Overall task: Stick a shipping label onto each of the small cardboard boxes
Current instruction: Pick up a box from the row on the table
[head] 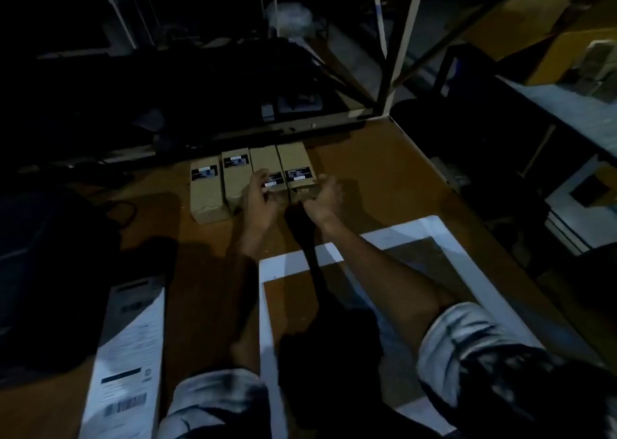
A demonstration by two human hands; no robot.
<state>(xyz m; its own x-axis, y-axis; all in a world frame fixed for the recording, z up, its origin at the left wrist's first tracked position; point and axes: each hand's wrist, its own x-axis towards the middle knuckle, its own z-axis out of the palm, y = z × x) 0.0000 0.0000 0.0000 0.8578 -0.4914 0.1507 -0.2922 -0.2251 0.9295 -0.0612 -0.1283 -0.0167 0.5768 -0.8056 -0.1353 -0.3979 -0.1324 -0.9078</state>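
Observation:
Several small cardboard boxes stand side by side on the brown table point(384, 178), each with a dark label on top. The leftmost box point(207, 195) sits a little nearer to me than the second box point(237, 178). My left hand point(260, 198) lies against the near end of the third box point(268, 166), fingers curved over its label point(273, 179). My right hand point(322, 195) curls around the near end of the rightmost box point(295, 165), below its label point(298, 174).
A sheet of printed labels point(128, 358) lies at the near left. A white-framed sheet point(414, 235) lies under my forearms. A dark bag point(60, 271) fills the left side. A white metal frame point(397, 55) rises behind the table's far right corner.

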